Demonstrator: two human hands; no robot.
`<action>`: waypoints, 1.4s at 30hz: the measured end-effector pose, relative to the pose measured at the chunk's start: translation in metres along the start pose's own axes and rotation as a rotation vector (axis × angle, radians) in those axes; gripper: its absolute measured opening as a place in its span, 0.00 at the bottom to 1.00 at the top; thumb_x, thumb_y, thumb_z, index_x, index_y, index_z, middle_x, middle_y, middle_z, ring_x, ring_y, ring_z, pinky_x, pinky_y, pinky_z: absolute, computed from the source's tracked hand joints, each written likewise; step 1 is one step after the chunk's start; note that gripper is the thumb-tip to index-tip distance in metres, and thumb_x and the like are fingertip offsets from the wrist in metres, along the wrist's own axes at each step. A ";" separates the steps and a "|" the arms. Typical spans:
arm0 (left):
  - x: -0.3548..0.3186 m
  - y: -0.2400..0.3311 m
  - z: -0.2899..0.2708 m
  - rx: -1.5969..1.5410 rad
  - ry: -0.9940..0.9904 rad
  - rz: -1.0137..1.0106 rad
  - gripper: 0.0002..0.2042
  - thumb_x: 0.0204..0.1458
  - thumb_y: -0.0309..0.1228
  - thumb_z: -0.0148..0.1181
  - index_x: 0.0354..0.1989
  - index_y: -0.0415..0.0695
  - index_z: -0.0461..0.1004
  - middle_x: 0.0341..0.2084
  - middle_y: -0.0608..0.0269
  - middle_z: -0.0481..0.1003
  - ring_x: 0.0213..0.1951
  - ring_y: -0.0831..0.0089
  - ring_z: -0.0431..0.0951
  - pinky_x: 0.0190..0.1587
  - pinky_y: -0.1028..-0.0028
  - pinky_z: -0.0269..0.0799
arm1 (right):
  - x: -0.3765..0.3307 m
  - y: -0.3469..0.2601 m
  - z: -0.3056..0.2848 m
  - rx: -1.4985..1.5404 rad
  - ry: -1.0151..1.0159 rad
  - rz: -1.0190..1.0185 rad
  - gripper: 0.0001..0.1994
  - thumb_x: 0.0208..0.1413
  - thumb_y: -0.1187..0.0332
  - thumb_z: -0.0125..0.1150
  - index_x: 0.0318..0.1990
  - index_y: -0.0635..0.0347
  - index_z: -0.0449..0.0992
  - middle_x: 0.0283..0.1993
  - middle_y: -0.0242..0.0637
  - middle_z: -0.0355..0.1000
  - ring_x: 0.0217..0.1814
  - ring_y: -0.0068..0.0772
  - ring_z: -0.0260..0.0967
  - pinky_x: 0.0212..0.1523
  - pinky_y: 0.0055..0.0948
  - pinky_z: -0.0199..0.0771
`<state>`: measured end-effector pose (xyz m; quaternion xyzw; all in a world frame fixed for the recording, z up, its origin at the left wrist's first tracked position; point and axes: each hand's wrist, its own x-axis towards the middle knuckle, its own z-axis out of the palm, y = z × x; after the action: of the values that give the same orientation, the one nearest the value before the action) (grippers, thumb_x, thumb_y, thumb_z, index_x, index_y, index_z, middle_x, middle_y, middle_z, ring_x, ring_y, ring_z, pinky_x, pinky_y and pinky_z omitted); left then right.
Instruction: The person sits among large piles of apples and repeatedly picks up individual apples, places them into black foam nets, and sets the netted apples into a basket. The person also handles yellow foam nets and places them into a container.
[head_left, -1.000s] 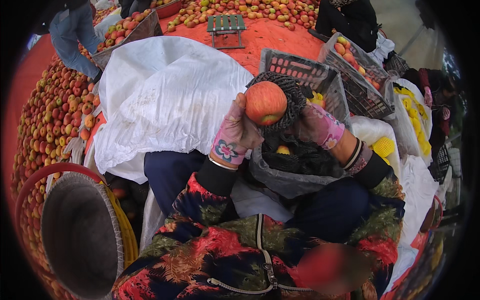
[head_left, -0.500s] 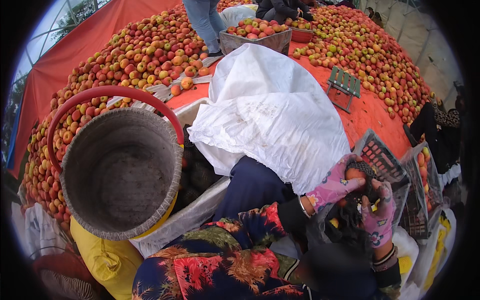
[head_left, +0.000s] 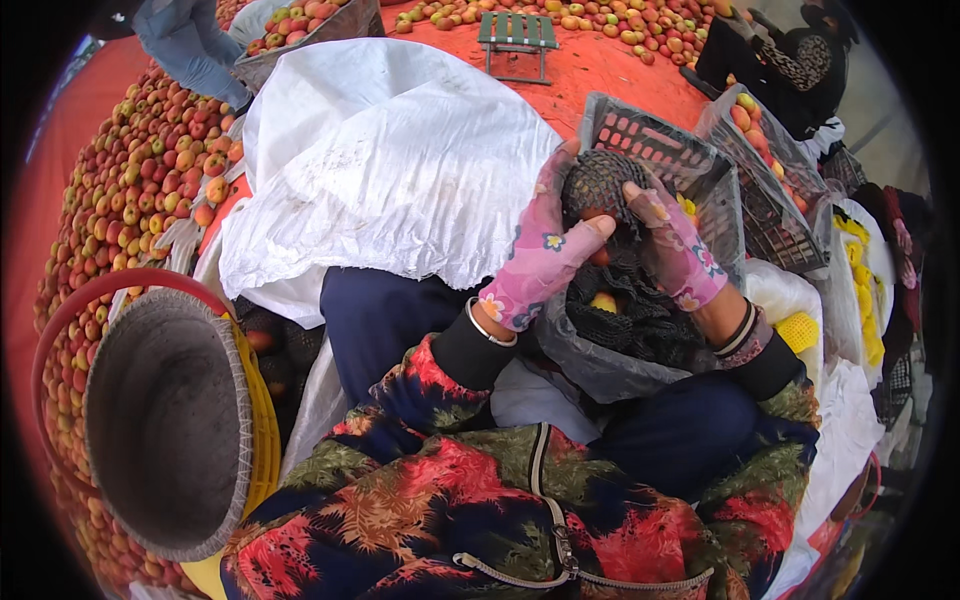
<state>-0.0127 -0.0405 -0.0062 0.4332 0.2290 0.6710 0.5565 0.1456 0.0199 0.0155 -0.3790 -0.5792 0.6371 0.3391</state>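
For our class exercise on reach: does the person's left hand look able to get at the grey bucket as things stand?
Probably yes, once free: the left hand is holding a netted apple, but the grey bucket sits uncovered at the person's left, nothing visible blocking the way over the left knee.

Both hands (head_left: 540,250) (head_left: 682,242) cup toward each other, thumbs (head_left: 594,230) close together, forearms (head_left: 428,378) slanting inward

Apple (head_left: 591,213) mostly hidden inside dark mesh sleeve (head_left: 606,178)
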 end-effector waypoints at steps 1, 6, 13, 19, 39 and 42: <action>-0.001 0.009 -0.001 -0.056 0.017 -0.030 0.34 0.53 0.29 0.54 0.65 0.40 0.43 0.55 0.53 0.59 0.56 0.67 0.63 0.57 0.69 0.61 | 0.001 -0.001 0.004 -0.221 -0.009 -0.109 0.27 0.56 0.55 0.54 0.55 0.66 0.60 0.47 0.41 0.67 0.47 0.29 0.68 0.45 0.26 0.69; -0.012 0.000 -0.005 -0.146 0.012 -0.167 0.31 0.56 0.36 0.53 0.62 0.36 0.48 0.54 0.54 0.62 0.55 0.69 0.64 0.57 0.72 0.61 | -0.024 -0.009 0.000 -0.419 -0.065 -0.323 0.31 0.55 0.59 0.55 0.60 0.70 0.55 0.54 0.43 0.63 0.57 0.34 0.62 0.55 0.29 0.63; -0.026 0.027 -0.028 -0.140 0.132 -0.013 0.28 0.55 0.30 0.53 0.60 0.33 0.50 0.50 0.52 0.66 0.50 0.67 0.69 0.53 0.71 0.67 | -0.023 -0.026 0.029 -0.832 -0.062 -0.563 0.15 0.48 0.72 0.61 0.44 0.65 0.67 0.41 0.36 0.65 0.35 0.29 0.65 0.35 0.26 0.67; -0.018 0.011 -0.019 -0.216 0.094 -0.064 0.27 0.58 0.31 0.49 0.61 0.34 0.47 0.51 0.50 0.65 0.51 0.65 0.70 0.54 0.70 0.68 | -0.033 -0.047 0.020 -0.928 0.236 -0.814 0.09 0.43 0.72 0.65 0.27 0.65 0.70 0.40 0.36 0.67 0.28 0.26 0.66 0.27 0.26 0.66; -0.106 0.133 -0.046 0.245 0.295 0.229 0.38 0.47 0.30 0.63 0.63 0.38 0.45 0.46 0.57 0.68 0.48 0.72 0.69 0.52 0.74 0.64 | -0.028 -0.031 0.045 -0.216 -0.315 -0.181 0.36 0.53 0.55 0.53 0.65 0.63 0.49 0.55 0.51 0.62 0.33 0.27 0.72 0.31 0.20 0.73; -0.119 0.152 -0.083 0.547 0.534 0.388 0.34 0.47 0.25 0.62 0.61 0.41 0.50 0.48 0.56 0.67 0.48 0.70 0.69 0.52 0.72 0.64 | -0.035 -0.026 0.020 -0.284 -0.231 -0.097 0.30 0.53 0.57 0.55 0.60 0.66 0.58 0.49 0.46 0.68 0.33 0.27 0.72 0.30 0.22 0.73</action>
<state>-0.1649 -0.1808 0.0321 0.4107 0.4489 0.7664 0.2058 0.1447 -0.0171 0.0458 -0.3189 -0.7160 0.5711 0.2439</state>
